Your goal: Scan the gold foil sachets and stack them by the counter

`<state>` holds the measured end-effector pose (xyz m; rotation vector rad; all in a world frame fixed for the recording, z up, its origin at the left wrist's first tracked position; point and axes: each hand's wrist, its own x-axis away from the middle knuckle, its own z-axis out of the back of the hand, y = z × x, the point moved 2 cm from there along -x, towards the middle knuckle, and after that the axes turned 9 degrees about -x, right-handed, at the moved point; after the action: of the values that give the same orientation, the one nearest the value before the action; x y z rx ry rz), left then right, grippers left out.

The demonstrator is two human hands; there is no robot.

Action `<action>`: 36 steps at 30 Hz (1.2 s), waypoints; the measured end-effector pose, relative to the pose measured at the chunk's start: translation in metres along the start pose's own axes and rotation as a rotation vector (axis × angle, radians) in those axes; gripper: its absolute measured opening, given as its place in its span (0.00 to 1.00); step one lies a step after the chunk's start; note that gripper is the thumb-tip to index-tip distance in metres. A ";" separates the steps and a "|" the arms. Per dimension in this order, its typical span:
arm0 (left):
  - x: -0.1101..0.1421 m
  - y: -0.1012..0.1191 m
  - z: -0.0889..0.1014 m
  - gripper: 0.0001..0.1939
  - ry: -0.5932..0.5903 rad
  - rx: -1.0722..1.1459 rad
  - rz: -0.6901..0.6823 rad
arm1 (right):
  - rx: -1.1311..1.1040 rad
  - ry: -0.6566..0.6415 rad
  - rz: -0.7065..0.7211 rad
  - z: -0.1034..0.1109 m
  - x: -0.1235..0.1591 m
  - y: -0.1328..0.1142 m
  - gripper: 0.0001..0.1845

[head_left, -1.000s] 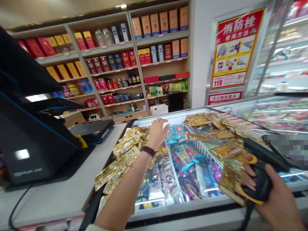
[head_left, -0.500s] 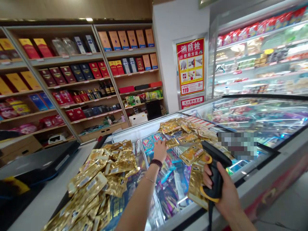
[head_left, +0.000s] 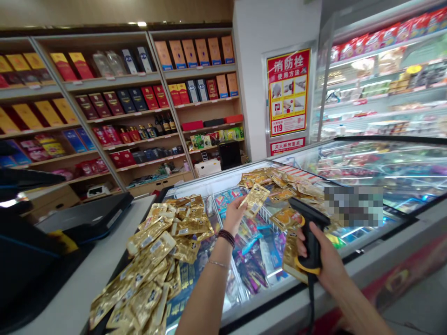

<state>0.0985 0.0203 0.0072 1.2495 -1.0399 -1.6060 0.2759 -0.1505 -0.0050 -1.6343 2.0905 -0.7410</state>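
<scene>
My left hand [head_left: 236, 213], with a dark bead bracelet at the wrist, pinches a gold foil packet [head_left: 256, 200] by its left edge; the label side faces up. My right hand [head_left: 323, 253] is wrapped round the handle of a black and yellow barcode scanner [head_left: 312, 235], its head pointing left toward the packet. Beneath both hands is a glass-topped chest freezer [head_left: 268, 304]. On its left end lies a big heap of gold packets [head_left: 157, 260]. A second, looser group of gold packets [head_left: 275, 179] is spread along the far side, and one packet [head_left: 291, 256] lies under the scanner.
At the left stands a counter [head_left: 104, 246] with a dark device [head_left: 84, 223] on it. Wooden shelves [head_left: 139, 116] with boxed goods line the back wall. A red and yellow poster [head_left: 288, 93] hangs on the pillar. An open refrigerated display [head_left: 384, 88] is at the right.
My left hand has lifted a gold packet off the far group and turned it up toward the scanner. The scanner stays in my right hand. The view has swung slightly left.
</scene>
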 end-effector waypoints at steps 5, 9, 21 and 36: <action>0.008 0.023 0.016 0.19 0.072 0.107 -0.008 | 0.238 -0.018 0.089 -0.015 0.006 -0.004 0.22; 0.015 0.036 0.021 0.17 0.103 0.078 -0.111 | 0.618 -0.159 0.106 -0.031 0.020 -0.002 0.25; 0.020 0.033 0.041 0.14 0.162 0.011 -0.072 | 1.206 -0.162 0.309 -0.053 0.042 0.013 0.22; 0.020 0.027 0.052 0.23 0.199 0.025 -0.007 | 1.271 -0.162 0.301 -0.059 0.044 0.017 0.21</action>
<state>0.0478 -0.0007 0.0348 1.3996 -0.9333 -1.4444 0.2175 -0.1797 0.0320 -0.6122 1.1645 -1.3464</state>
